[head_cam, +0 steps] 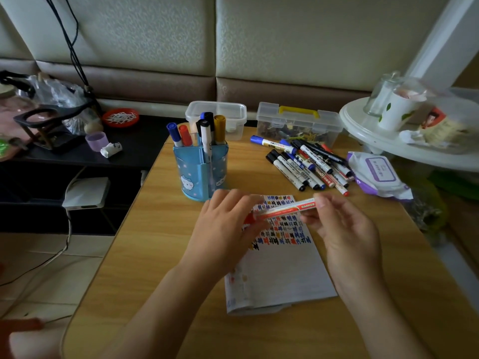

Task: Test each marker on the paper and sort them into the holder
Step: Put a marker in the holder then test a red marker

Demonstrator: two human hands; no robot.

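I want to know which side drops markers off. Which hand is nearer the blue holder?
Left. The left hand is just in front of the blue holder; the right hand is farther off to its right, holding the red marker.

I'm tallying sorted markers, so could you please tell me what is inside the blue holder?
The blue holder contains five upright capped markers: blue, red, black, dark blue and gold. Its walls hide their lower barrels and anything shorter.

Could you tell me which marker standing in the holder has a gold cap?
The rightmost marker in the blue holder; the others have blue, red or black caps.
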